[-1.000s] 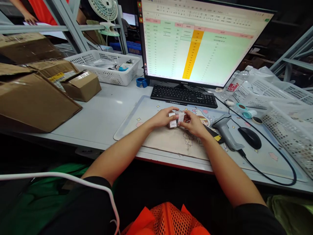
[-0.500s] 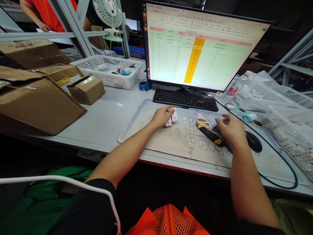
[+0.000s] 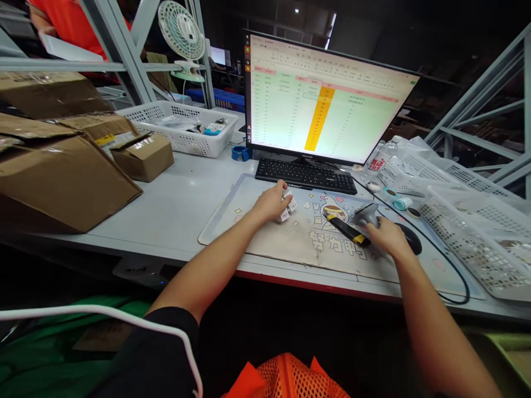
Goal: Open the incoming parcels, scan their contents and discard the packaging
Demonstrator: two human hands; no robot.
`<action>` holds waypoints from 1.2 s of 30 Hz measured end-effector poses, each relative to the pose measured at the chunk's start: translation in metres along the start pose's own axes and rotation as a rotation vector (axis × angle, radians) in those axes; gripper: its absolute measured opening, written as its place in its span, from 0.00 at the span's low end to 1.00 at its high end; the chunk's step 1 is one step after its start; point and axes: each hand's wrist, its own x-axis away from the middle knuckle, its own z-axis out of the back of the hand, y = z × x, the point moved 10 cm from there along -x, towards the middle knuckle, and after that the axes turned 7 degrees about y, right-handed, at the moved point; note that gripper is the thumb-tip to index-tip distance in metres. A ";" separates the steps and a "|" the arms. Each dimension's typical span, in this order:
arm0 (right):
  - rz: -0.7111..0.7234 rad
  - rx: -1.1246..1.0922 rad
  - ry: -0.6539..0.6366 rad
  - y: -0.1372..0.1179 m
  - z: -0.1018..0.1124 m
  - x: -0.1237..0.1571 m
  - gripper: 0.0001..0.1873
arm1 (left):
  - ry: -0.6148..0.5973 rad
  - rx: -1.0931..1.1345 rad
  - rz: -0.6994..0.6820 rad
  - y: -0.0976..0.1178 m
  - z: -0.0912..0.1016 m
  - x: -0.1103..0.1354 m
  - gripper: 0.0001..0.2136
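Note:
My left hand (image 3: 271, 202) is closed around small white boxes (image 3: 284, 214) with printed labels, low over the desk mat (image 3: 265, 237); its palm hides part of them. On the right, my right hand (image 3: 388, 235) has its fingers wrapped round the handle of a grey barcode scanner (image 3: 365, 211), whose head points away from me. A black and yellow utility knife (image 3: 347, 229) lies on the mat just left of the scanner. Close behind my right hand sits a black mouse (image 3: 410, 237).
A monitor (image 3: 319, 105) with a spreadsheet stands behind a keyboard (image 3: 305, 176). Cardboard boxes (image 3: 53, 171) and a white basket (image 3: 194, 138) occupy the left. More white baskets (image 3: 460, 243), tape rolls (image 3: 401, 203) and a bottle (image 3: 381, 157) stand right. A person in red (image 3: 74, 25) is beyond the frame.
My right hand has closed on the barcode scanner and its head now shows clearly. My left hand stays at the white boxes, which are tilted slightly differently. The view has shifted.

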 end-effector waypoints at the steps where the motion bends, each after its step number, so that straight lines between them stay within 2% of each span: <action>1: 0.018 -0.084 -0.029 -0.007 0.007 0.002 0.22 | 0.021 0.028 -0.010 0.004 0.001 0.001 0.20; 3: 0.098 -0.306 -0.139 -0.028 0.016 0.014 0.19 | 0.046 0.090 -0.051 0.012 0.000 0.003 0.22; 5: 0.212 -0.500 -0.291 -0.059 0.020 0.031 0.21 | 0.050 0.136 -0.091 0.019 -0.004 0.005 0.20; 7: 0.324 -0.585 -0.403 -0.088 0.022 0.047 0.23 | 0.054 0.154 -0.108 0.023 -0.008 0.006 0.17; 9: 0.414 -0.582 -0.420 -0.111 0.023 0.055 0.23 | 0.063 0.156 -0.100 0.024 -0.011 0.007 0.14; 12: 0.525 -0.509 -0.309 -0.130 0.026 0.053 0.19 | 0.059 0.151 -0.064 0.021 -0.012 0.006 0.13; 15: 0.583 -0.457 -0.201 -0.134 0.028 0.048 0.17 | 0.051 0.135 -0.029 0.017 -0.012 0.006 0.13; 17: 0.597 -0.432 -0.181 -0.131 0.027 0.048 0.18 | 0.054 0.115 -0.010 0.015 -0.012 0.005 0.13; 24: 0.661 -0.493 -0.236 -0.132 0.034 0.070 0.16 | 0.095 0.084 0.016 0.013 -0.008 0.007 0.12; 29: 0.690 -0.473 -0.313 -0.141 0.028 0.093 0.17 | 0.120 0.068 0.031 0.012 -0.006 0.008 0.12; 36: 0.711 -0.450 -0.337 -0.146 0.023 0.099 0.16 | 0.123 0.062 0.028 0.013 -0.006 0.009 0.12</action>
